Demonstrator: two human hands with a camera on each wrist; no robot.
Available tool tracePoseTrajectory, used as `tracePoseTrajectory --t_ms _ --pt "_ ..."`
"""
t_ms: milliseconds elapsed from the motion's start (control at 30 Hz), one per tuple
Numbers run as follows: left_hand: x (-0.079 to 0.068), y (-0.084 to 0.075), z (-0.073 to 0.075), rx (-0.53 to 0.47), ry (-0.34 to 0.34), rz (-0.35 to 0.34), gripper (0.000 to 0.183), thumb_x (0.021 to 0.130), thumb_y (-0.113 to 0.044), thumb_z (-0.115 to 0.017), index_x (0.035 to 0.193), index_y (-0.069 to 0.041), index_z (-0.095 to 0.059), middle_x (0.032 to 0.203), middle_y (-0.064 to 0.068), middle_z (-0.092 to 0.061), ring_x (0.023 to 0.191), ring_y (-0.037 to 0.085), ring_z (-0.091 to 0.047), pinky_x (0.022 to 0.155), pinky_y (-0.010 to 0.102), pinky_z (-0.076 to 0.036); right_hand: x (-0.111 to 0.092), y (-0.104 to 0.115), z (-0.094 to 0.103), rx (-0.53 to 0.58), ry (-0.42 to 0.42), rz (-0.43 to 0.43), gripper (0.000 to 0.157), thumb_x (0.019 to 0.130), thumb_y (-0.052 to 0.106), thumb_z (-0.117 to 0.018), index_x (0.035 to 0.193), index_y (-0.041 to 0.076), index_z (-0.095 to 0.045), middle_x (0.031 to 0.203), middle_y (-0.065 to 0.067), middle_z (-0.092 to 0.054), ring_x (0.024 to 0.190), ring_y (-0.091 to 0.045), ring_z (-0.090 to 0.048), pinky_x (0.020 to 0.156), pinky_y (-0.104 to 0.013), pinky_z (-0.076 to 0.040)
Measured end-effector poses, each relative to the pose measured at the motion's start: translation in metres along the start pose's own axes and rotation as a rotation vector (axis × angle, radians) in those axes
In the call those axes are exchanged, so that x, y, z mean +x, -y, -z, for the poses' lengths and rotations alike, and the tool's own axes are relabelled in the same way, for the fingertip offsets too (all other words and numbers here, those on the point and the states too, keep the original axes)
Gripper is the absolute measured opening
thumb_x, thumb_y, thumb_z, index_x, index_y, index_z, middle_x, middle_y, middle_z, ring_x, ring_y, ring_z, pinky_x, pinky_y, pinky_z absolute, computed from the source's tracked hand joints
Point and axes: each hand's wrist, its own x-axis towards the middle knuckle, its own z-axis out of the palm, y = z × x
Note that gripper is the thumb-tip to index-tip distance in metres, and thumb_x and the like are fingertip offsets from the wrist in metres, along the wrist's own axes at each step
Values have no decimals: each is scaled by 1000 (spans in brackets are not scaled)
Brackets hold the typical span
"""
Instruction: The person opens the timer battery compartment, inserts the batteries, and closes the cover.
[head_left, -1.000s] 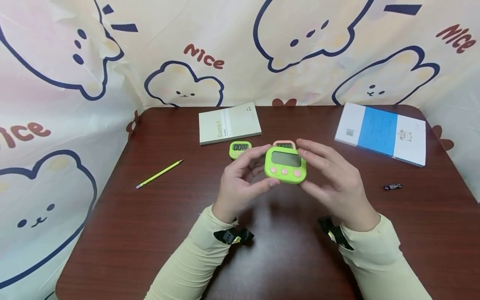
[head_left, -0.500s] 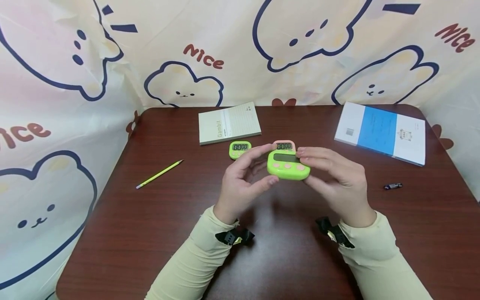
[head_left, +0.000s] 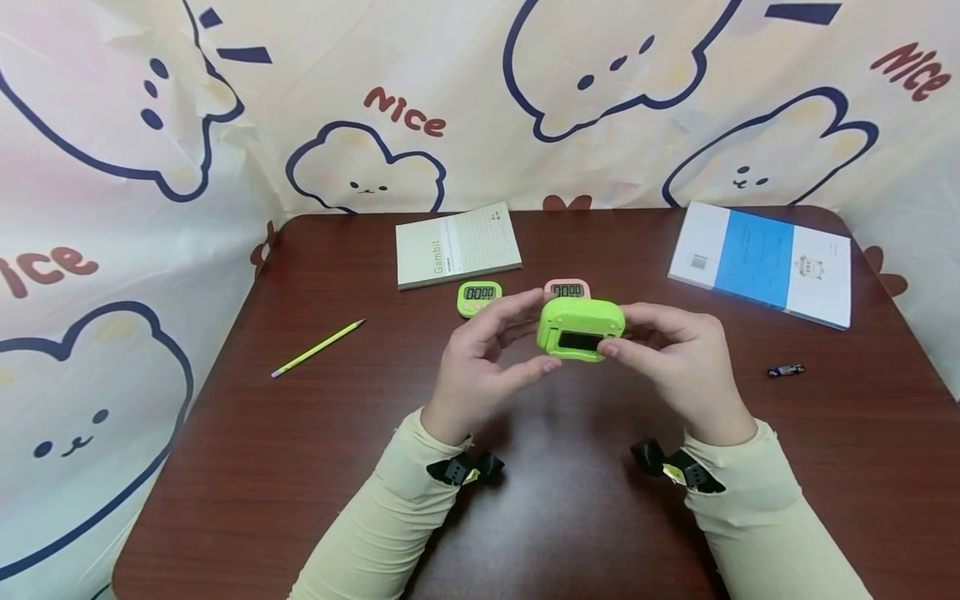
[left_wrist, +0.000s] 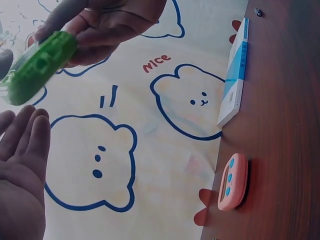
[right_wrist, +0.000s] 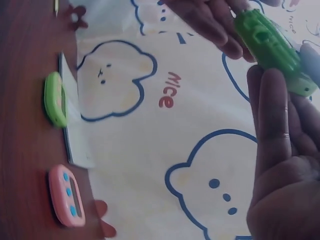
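In the head view, a bright green digital timer (head_left: 581, 317) is held above the table, its back with a dark rectangular patch towards me. My right hand (head_left: 686, 367) pinches its right side, thumb on the back and fingers behind. Beside its left edge is my left hand (head_left: 487, 358), thumb and fingers spread around that end. The left wrist view shows a gap between the left fingers (left_wrist: 30, 132) and the timer. A second green timer (head_left: 480, 297) and a pink timer (head_left: 566, 288) lie beyond the hands, the pink one partly covered.
Near the table's back edge lies a pale notebook (head_left: 459, 246). A blue and white book (head_left: 761, 265) is at back right. On the left lies a yellow pencil (head_left: 318, 347), and a small dark object (head_left: 786, 371) is at right. Patterned cloth (head_left: 480, 100) hangs behind.
The timer in hand has turned over, from its screen and pink buttons facing me to its back. My right thumb has moved onto that back. The left hand has barely moved.
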Motion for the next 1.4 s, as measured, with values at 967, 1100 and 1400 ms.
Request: tracePoseTrajectory --t_ms 967,1100,1400 --pt "-3 5 -4 -40 36 124 72 75 16 -80 140 5 -50 110 21 -68 86 22 -70 76 40 -60 1 2 -13 255 -17 -108 32 91 -2 -71 122 -6 -65 104 -11 -70 84 -20 -65 72 -23 -57" --pt "-4 5 -8 -62 32 141 71 76 16 -79 139 4 -51 113 21 -68 86 21 -69 75 40 -60 0 3 -19 213 -60 -74 30 90 -2 -72 120 -1 -68 99 -11 -69 76 -19 -61 65 -21 -54" --pt "-7 9 -22 -54 -67 126 47 90 8 -65 135 3 -54 121 19 -64 92 17 -63 72 29 -58 -6 -6 -41 133 -57 5 25 97 1 -63 122 6 -67 80 -6 -67 47 -19 -53 43 -26 -47"
